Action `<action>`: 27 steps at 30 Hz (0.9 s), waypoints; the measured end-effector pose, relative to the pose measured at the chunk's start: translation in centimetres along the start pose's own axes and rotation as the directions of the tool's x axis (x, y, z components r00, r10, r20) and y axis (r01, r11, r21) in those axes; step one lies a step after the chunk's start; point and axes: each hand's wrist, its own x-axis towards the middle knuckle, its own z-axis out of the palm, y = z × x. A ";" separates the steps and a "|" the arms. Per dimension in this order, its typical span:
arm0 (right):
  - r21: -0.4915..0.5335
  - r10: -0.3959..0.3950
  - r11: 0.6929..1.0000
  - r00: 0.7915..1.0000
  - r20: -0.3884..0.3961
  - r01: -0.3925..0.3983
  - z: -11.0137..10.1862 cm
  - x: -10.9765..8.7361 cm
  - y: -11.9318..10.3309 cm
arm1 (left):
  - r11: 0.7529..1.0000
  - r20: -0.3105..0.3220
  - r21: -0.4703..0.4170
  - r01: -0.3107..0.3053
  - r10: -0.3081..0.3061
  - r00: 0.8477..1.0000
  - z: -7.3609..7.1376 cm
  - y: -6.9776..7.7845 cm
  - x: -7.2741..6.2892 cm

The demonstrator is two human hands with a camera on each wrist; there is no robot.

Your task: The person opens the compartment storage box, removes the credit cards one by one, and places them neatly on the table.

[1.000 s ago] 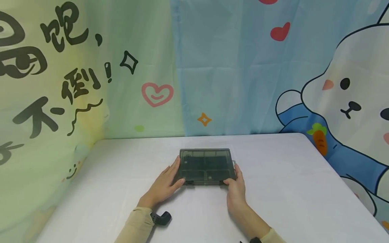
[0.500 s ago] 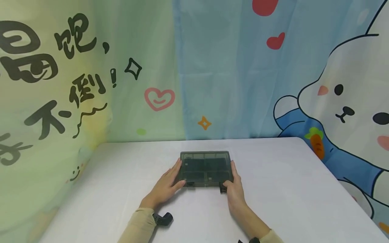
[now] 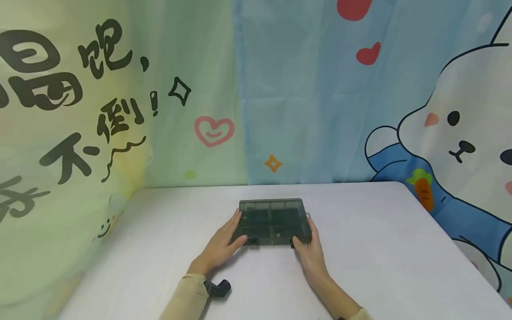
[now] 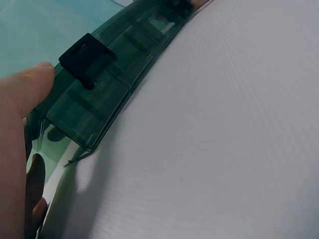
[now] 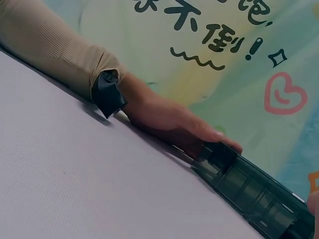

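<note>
A dark green see-through compartment box (image 3: 276,218) lies on the white table, lid down, its front edge facing me. My left hand (image 3: 220,242) holds its left side, fingers along that side and thumb at the front left corner. Close by that thumb is a black latch (image 4: 87,57) on the front wall. My right hand (image 3: 310,253) grips the right side, its thumb pressing at the front edge over the right latch, which is mostly hidden. In the right wrist view, the left hand (image 5: 174,119) clasps the far end of the box (image 5: 254,191).
The white tabletop (image 3: 360,266) spreads around the box. A printed curtain (image 3: 296,111) hangs behind and to the left. A black band with a camera (image 3: 218,289) sits on the left wrist, over a beige sleeve (image 3: 186,295).
Half a second ago the right latch hung down below the front edge; now it is mostly back up under the right thumb. The left hand keeps its hold. The head view has shifted slightly.
</note>
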 end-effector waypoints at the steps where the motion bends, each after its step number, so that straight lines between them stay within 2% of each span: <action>1: 0.001 0.003 1.000 1.000 -0.006 -0.003 -0.1 0.0 0.0 | 1.000 0.003 -0.002 0.004 -0.004 1.000 0.0 0.0 0.0; 6: 0.059 0.091 0.994 0.994 -0.053 -0.088 -0.8 0.0 -0.6 | 1.000 0.020 -0.008 0.012 -0.012 1.000 -0.1 0.1 0.1; 9: 0.110 0.160 0.982 0.983 -0.084 -0.151 -1.0 -0.2 -1.3 | 1.000 0.018 -0.005 0.006 -0.006 1.000 -0.2 0.1 0.1; 12: 0.154 0.195 0.972 0.974 -0.114 -0.177 -1.0 -0.4 -2.1 | 1.000 0.010 -0.003 0.004 -0.004 1.000 -0.3 0.1 0.0; 18: 0.156 0.160 0.979 0.967 -0.200 -0.130 -0.5 -1.4 -3.4 | 1.000 0.008 0.007 0.010 -0.010 1.000 -0.4 0.1 0.0; 23: 0.142 0.124 0.986 0.945 -0.302 -0.084 0.2 -2.0 -4.2 | 1.000 -0.001 0.002 -0.002 0.002 1.000 -0.3 0.0 0.1; 25: 0.151 0.119 0.985 0.949 -0.292 -0.077 0.5 -2.2 -4.4 | 1.000 -0.008 -0.007 -0.013 0.013 1.000 -0.3 0.0 0.1; 27: 0.188 0.131 0.978 0.967 -0.221 -0.089 0.9 -2.3 -4.4 | 1.000 -0.007 -0.009 -0.010 0.010 1.000 -0.4 0.1 0.1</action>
